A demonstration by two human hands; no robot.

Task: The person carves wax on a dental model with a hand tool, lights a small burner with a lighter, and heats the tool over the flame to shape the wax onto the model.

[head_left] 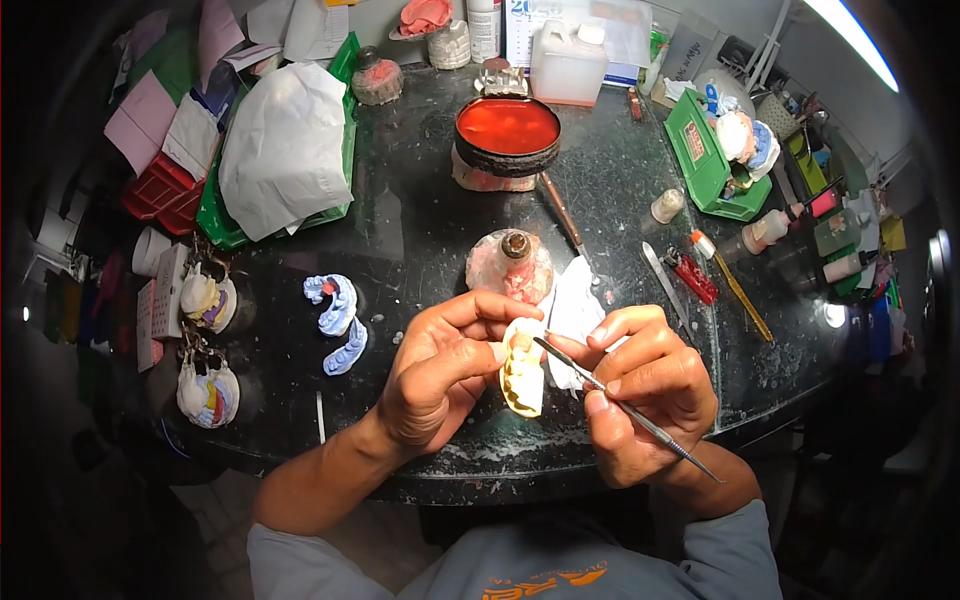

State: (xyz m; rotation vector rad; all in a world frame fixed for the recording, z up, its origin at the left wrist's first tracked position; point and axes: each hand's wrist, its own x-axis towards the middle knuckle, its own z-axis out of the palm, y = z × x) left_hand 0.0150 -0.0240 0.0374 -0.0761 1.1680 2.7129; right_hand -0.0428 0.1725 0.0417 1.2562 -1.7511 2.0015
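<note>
My left hand [447,375] holds a pale yellow dental cast [522,375] by its upper end, between thumb and fingers. In my right hand [650,395] is a thin metal carving tool [648,424], gripped like a pen, its upper tip close to the top of the cast. Whether the tip touches the cast I cannot tell. Just beyond the hands stands a burner [515,245] on a pink-stained base, and a white cloth [577,310] lies partly behind my right hand.
A pan of red wax [508,125] stands at the back centre. Blue casts [335,305] and mounted models [208,390] lie left. Green trays [710,165] sit right, near a knife [667,285], a red tool [697,278] and a yellow-handled brush [740,295].
</note>
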